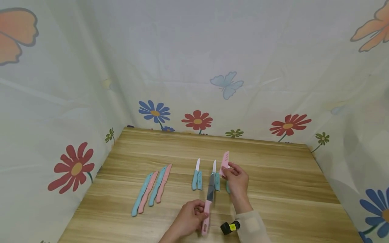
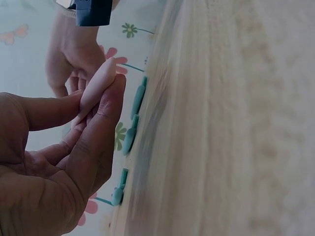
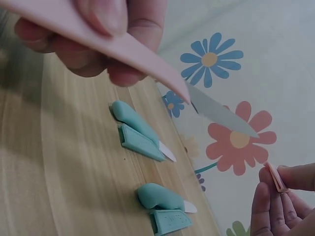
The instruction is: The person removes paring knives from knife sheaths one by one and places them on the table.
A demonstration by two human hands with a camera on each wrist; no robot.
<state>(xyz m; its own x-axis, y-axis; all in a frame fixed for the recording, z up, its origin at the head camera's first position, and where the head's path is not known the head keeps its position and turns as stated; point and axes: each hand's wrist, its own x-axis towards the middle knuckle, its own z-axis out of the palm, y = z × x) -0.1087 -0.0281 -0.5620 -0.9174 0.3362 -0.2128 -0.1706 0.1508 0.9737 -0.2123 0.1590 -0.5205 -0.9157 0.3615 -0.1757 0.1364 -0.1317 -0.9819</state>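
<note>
My left hand (image 1: 189, 216) grips the pink handle of a knife (image 1: 210, 194), its bare blade pointing away over the table. Ahead and to the right, my right hand (image 1: 238, 182) pinches a pink blade sheath (image 1: 225, 159) between thumb and fingers. In the right wrist view the knife's blade (image 3: 224, 118) and the sheath (image 3: 277, 178) are apart. Close by lie a teal knife (image 1: 195, 182) with its teal sheath (image 1: 199, 180) alongside, and a second teal sheath (image 1: 217, 182) beside another bare blade (image 1: 214, 165). A further teal piece (image 1: 228, 187) is mostly hidden by my right hand.
Several sheathed knives, teal (image 1: 142, 195) and pink (image 1: 164, 184) in turn, lie slanted in a row at the left. A black device with a yellow label (image 1: 230, 227) is at the right sleeve. Flower-patterned cloth (image 1: 188, 87) rises behind the wooden table (image 1: 279, 189).
</note>
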